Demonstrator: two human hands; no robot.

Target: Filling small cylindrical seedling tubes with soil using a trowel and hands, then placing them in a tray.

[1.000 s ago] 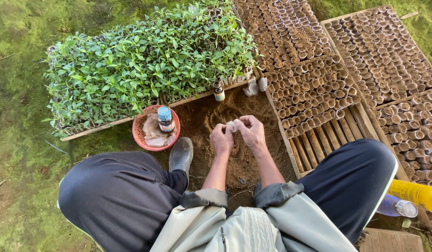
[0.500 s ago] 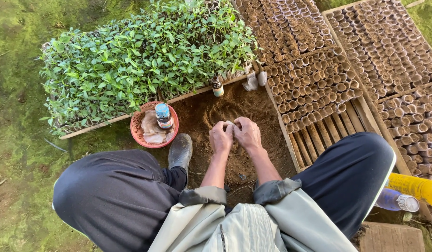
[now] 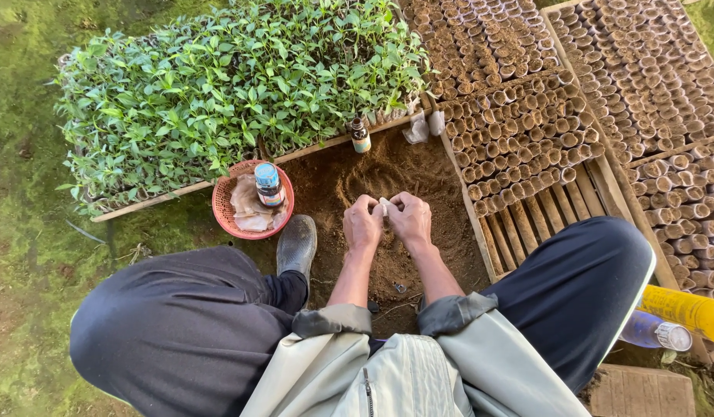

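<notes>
The person squats over a patch of loose brown soil point(image 3: 388, 193), and both hands meet just above it. The left hand point(image 3: 362, 224) and the right hand point(image 3: 409, 218) are curled, fingertips pinched together on a small pale piece point(image 3: 382, 205) held between them, which looks like a little paper or plastic tube being shaped or opened. Judging by this, the step in hand is readying that one small pot; the next move would call for a firm pinch on its rim while soil is gathered from the patch directly under the hands.

To the left, near the person's dark boot point(image 3: 297, 243), sits a red basket point(image 3: 222, 205) holding a capped jar point(image 3: 269, 184) and some pale wrappings. Beyond it, a tray of green seedlings point(image 3: 233, 85) fills the far left. A small brown bottle point(image 3: 360, 135) stands at the far edge of the soil. To the right, rows of filled small pots point(image 3: 519, 147) sit on a slatted wooden rack point(image 3: 534, 220).

The pale piece is mostly covered by the fingers, so its true shape is hard to make out. At the near right, a yellow container point(image 3: 689, 310) is cut off by the frame, and a clear bottle point(image 3: 654, 332) is half hidden behind the knee.
</notes>
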